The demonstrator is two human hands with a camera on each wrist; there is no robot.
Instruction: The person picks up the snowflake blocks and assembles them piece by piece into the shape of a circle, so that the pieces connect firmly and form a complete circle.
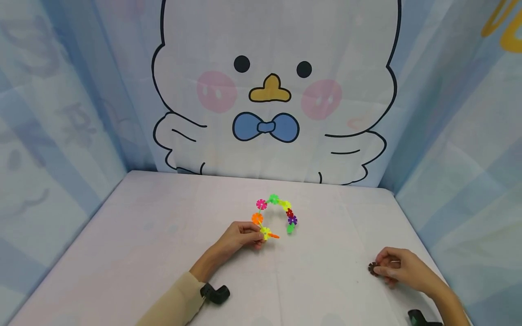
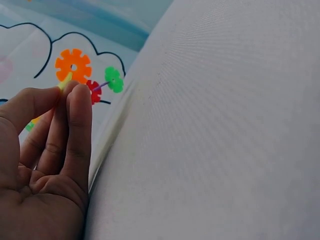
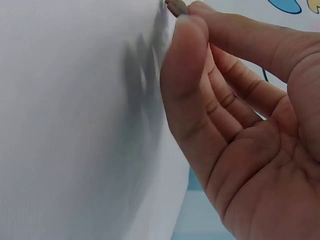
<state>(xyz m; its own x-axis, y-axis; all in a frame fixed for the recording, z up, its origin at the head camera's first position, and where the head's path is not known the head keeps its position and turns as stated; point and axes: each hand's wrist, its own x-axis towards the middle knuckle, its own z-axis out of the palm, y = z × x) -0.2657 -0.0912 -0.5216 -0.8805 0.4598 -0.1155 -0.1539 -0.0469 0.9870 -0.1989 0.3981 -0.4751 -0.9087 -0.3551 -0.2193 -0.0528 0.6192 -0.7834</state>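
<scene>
A curved chain of notched plastic discs (image 1: 273,199) in pink, green, yellow, red, purple and orange arches over the middle of the table. At its near left end my left hand (image 1: 241,234) pinches a yellow disc (image 1: 266,233) between thumb and fingertips. An orange disc (image 2: 73,66) joins onto that yellow one, seen edge-on from the head. The chain's other end is a green disc (image 1: 290,228), apart from the orange one. Off to the right, my right hand (image 1: 403,268) pinches a dark brown notched disc (image 1: 372,268) close over the table; the right wrist view shows only its edge.
The white-covered table (image 1: 326,271) runs back to a curtain (image 1: 269,154) printed with a cartoon bird. More blue-and-white cloth (image 1: 49,136) hangs along both sides. A black wrist-camera mount (image 1: 216,294) sits by the left sleeve.
</scene>
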